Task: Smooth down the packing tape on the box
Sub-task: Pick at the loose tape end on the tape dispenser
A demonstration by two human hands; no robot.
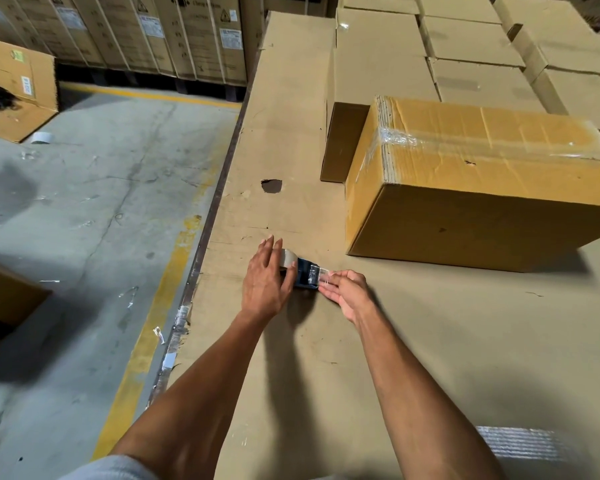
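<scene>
Two hands work low on the cardboard-covered table (291, 133), and neither touches the box (482, 188); the box lies up and to the right of them, well apart, its long axis running left to right across the view. One strip of packing tape (465, 142) runs along that axis over the top, with a crinkled end (394, 136) folded over the left edge; that wrinkled end looks the part most in need of pressing flat. The right hand (343, 292) is the nearer to the box, and a sweep would, by my judgement, go from the left edge rightward along the seam.

The left hand (265, 275) curls over one tape dispenser (300, 271), gripping its roll; the right hand pinches the loose clear tape end (321, 273) at the dispenser's mouth, fingers nearly straight. Both are busy, so smoothing has not begun.

By count: one taped box in the foreground; one dispenser; one spare roll (41, 137) on the floor at left; many plain cartons (465, 43) stacked behind, too many to number surely.
</scene>
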